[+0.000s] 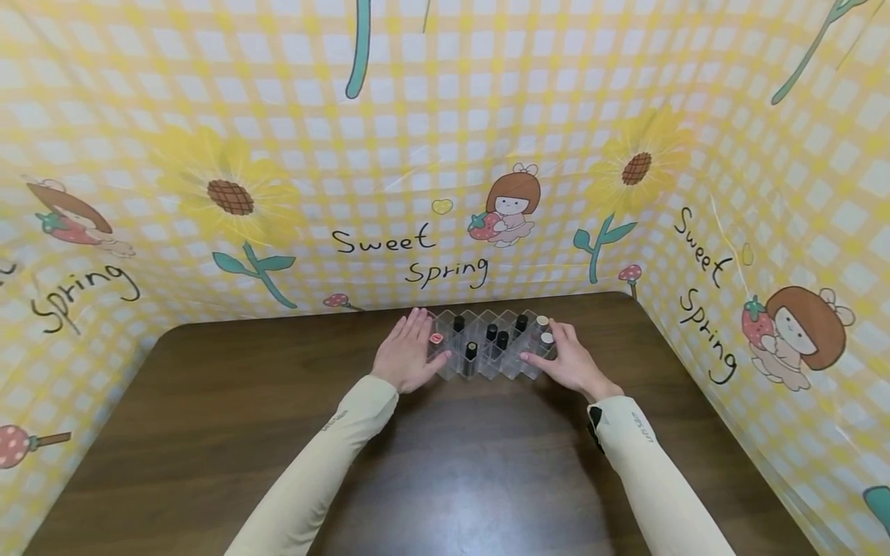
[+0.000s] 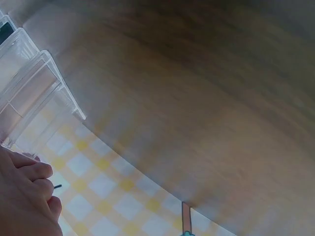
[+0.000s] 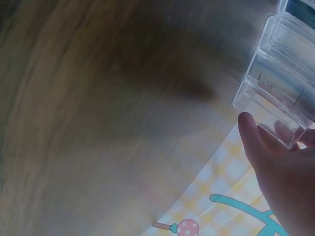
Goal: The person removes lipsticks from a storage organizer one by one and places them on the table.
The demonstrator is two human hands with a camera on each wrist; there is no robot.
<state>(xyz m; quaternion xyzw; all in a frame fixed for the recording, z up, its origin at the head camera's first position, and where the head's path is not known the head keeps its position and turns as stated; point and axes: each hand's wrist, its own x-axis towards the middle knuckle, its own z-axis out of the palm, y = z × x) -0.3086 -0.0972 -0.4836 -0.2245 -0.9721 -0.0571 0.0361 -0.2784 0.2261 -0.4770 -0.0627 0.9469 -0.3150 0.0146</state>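
Observation:
A clear plastic organizer (image 1: pixel 511 367) with diamond-shaped compartments stands near the table's back edge, between both hands. Several small black tubes (image 1: pixel 471 351) that look like lipsticks stand in it. A red-topped tube (image 1: pixel 436 338) is at the left end, and two pale-topped tubes, one a white-topped tube (image 1: pixel 547 338), are at the right. My left hand (image 1: pixel 405 355) lies along the left end, fingers straight and thumb spread toward the front. With its thumb in front and fingers round the far side, my right hand (image 1: pixel 572 361) grips the right end. Both wrist views show the clear organizer (image 2: pixel 37 78) beside the hand.
The dark wooden table (image 1: pixel 445 463) extends in front and to both sides. A yellow checkered cloth (image 1: pixel 389 170) with flowers and cartoon figures hangs close behind the organizer and along the left and right sides.

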